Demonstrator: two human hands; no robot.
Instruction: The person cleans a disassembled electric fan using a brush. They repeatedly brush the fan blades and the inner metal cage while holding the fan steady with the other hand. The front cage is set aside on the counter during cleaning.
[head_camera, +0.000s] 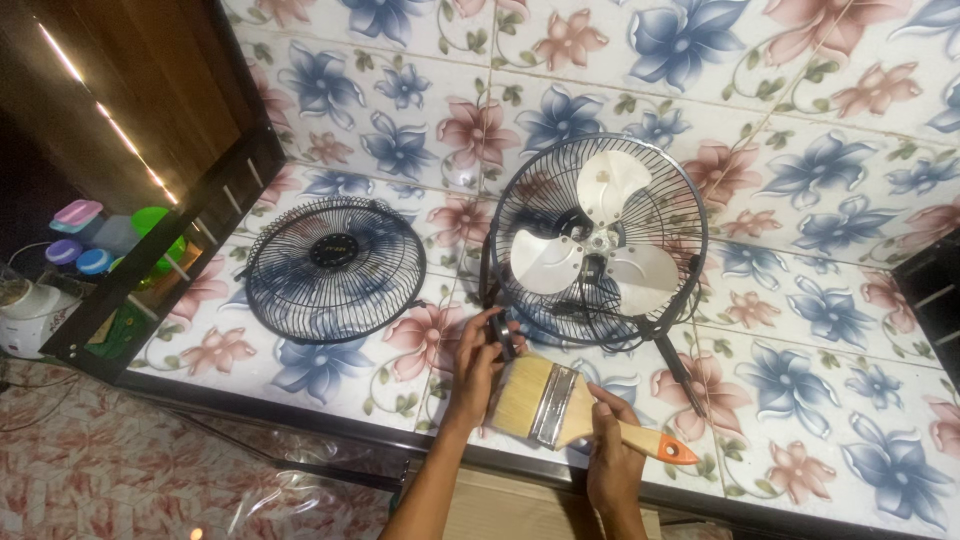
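A floral-tiled countertop (820, 330), patterned in blue and pink blooms and backed by a matching tiled wall (700, 60), is seen from above. One black metal fan (597, 243) is stood right of centre with its front guard removed, so that three pale blades are laid bare inside the rear cage. One detached front grille (335, 268), round and black, is laid flat on the counter to the left of the fan, apart from it. One wide paintbrush (560, 405), with pale bristles, a metal ferrule and a wooden handle tipped in orange, is held at the near edge of the counter, just in front of the fan's base. Its handle is grasped by the right hand (612, 440), fingers wrapped around it, bristles pointed left. The left hand (478, 365) is raised beside the bristles, its fingers curled on a small dark part at the fan's lower rim; what that part is cannot be told. At far left, a dark wooden shelf (170, 240) is seen, with coloured plastic lids (78, 235) and a white rice cooker (28, 315) below it.
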